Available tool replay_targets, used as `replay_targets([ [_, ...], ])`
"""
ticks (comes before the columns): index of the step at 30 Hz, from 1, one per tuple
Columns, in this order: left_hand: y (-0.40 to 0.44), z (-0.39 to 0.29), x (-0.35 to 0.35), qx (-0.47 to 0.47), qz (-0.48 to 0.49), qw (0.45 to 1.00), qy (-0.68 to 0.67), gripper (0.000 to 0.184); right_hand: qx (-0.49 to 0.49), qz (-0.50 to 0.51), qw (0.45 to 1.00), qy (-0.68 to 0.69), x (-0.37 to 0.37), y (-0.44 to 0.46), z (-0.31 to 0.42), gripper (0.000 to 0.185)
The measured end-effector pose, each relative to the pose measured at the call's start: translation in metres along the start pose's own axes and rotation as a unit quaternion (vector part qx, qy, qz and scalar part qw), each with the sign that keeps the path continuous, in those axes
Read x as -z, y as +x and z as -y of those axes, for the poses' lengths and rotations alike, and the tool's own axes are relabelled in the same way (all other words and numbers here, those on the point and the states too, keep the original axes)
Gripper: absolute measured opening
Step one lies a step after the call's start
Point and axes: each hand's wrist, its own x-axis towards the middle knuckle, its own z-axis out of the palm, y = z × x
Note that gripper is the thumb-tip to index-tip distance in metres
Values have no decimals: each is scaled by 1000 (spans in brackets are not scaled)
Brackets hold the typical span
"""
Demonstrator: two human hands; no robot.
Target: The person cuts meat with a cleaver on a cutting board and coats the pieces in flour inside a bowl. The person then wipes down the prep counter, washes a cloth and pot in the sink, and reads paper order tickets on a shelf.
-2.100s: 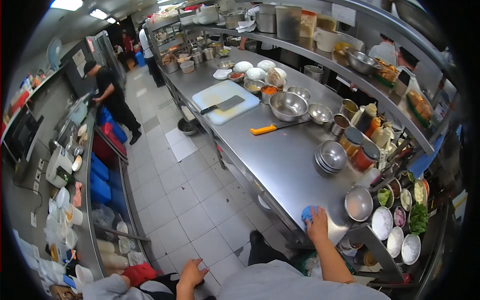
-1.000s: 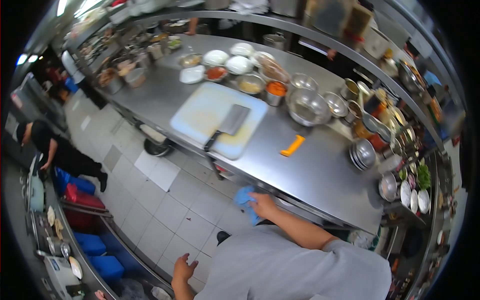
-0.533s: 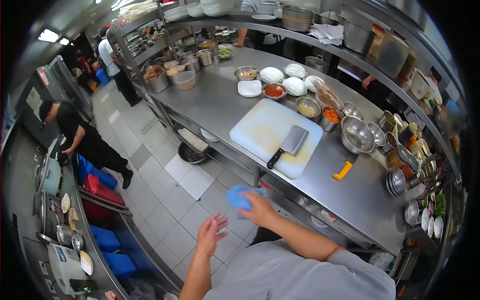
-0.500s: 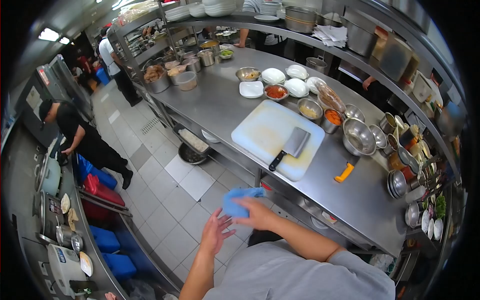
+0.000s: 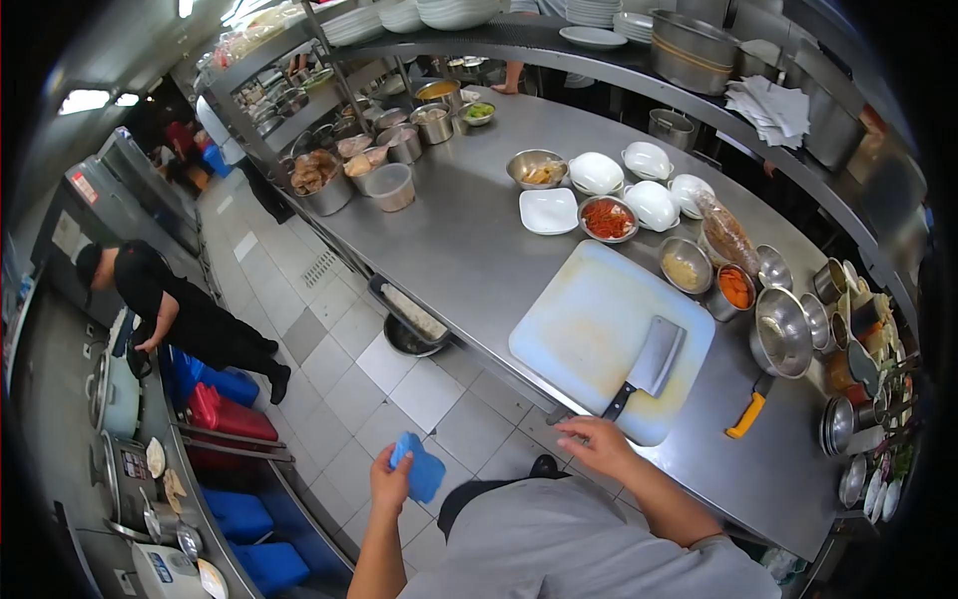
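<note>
My left hand (image 5: 389, 481) pinches a crumpled blue cloth (image 5: 426, 473) by its edge, out over the floor in front of me. My right hand (image 5: 602, 447) holds nothing and has its fingers apart. It is by the near edge of the steel table, close to the black handle of a cleaver (image 5: 659, 354). The cleaver lies flat on a white cutting board (image 5: 579, 319), handle toward me. To the right of the board rests a knife with a yellow handle (image 5: 745, 415), its blade partly under a steel bowl (image 5: 781, 334).
Beyond the board stand bowls of shredded red food (image 5: 608, 218), orange pieces (image 5: 735, 288) and white dishes (image 5: 597, 174). Pots and tubs (image 5: 389, 188) line the far left end. A co-worker in black (image 5: 180, 309) stands at the left counter. A tray (image 5: 409, 309) juts out below the table.
The blue cloth has passed from my right hand to my left. My right hand has moved right, toward the table edge. The view has shifted, so the table sits farther right.
</note>
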Motion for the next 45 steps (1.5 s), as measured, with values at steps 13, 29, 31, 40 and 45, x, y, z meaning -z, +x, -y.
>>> replay_targets([
  [13, 344, -199, -42, -250, -78, 965, 27, 65, 10, -149, 972, -180, -9, 163, 23, 22],
  [29, 642, -276, -348, -442, 169, 755, 453, 56, -244, -360, 856, -280, -57, 202, 108, 22],
  [31, 606, -261, -369, -477, 189, 742, 432, 53, -267, -353, 849, -289, -73, 192, 111, 23],
  [40, 386, -189, -354, -513, 338, 722, 318, 45, -300, -320, 846, -303, -60, 175, 101, 25],
  [45, 358, -217, -425, -381, 460, 797, 85, 44, -338, -331, 801, -368, -36, 154, 63, 33],
])
